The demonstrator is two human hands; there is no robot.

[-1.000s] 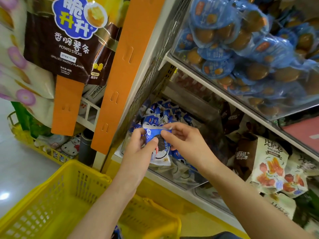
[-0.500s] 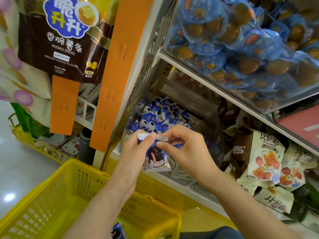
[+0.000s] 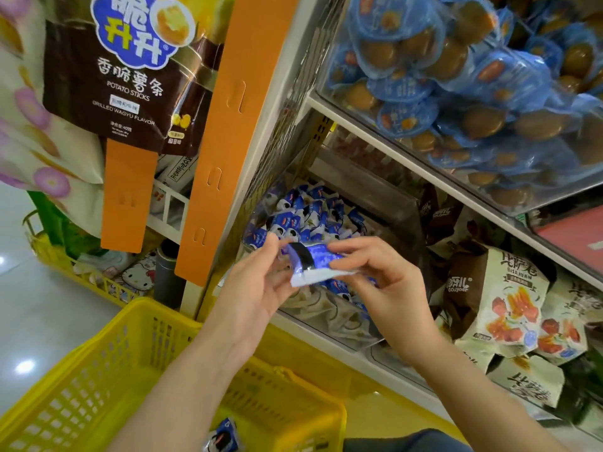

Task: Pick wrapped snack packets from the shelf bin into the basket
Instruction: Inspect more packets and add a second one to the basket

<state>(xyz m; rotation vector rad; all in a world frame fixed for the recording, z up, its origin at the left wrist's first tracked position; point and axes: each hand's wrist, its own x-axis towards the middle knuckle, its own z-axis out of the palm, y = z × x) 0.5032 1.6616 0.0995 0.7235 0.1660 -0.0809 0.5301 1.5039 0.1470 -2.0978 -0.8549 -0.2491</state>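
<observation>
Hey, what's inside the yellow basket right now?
One blue-and-white snack packet lies in the yellow basket, at the picture's lower edge. The left forearm covers part of the basket's floor, so any packets under it cannot be seen.

Left hand (image 3: 261,288) and right hand (image 3: 391,288) are bare (blue garment (image 3: 408,442) below).

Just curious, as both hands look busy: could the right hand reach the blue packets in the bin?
Probably yes. The blue packets lie just beyond the right hand in an open-topped bin, nothing between. But it and the left hand pinch a packet, so it would have to let go first.
</observation>
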